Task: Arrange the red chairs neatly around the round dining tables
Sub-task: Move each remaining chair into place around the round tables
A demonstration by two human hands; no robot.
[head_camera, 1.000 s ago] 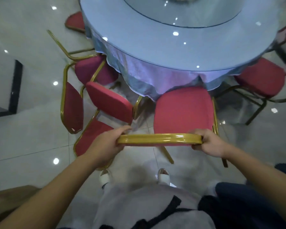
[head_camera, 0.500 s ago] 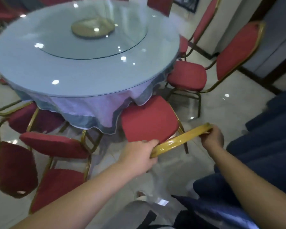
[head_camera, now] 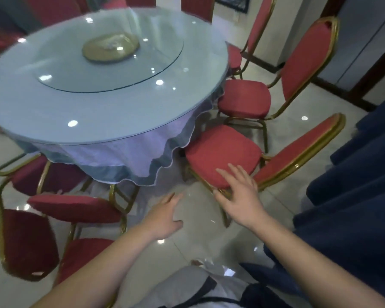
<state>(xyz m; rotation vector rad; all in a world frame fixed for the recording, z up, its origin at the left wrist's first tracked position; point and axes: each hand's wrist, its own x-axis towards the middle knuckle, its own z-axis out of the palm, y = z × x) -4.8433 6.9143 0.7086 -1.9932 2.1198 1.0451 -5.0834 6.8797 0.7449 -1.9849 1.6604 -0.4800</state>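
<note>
Chair: red chair [head_camera: 222, 154] stands on the floor at the near-right rim of the round surface [head_camera: 98, 107], with the front of its seat just under the hanging tablecloth [head_camera: 131, 161].
Axis: seat-to-back line runs outward from the rim toward the right. The gold-framed backrest [head_camera: 298, 152] leans out to the right of both hands.
Right grip: right grip [head_camera: 238, 196] is released, fingers spread over the seat's near corner. Whether it touches or hovers cannot be told.
Left grip: left grip [head_camera: 165, 218] is released, fingers straight, over bare floor to the left of the chair and apart from it.
Nearer hand: the right.
Neighbours: second chair [head_camera: 242, 98] stands just beyond. The crowded chairs [head_camera: 73, 207] bunch at the near-left rim.
Judgement: this chair looks placed. The left bunch probably needs spacing next, and it lies nearer the left grip.
</note>
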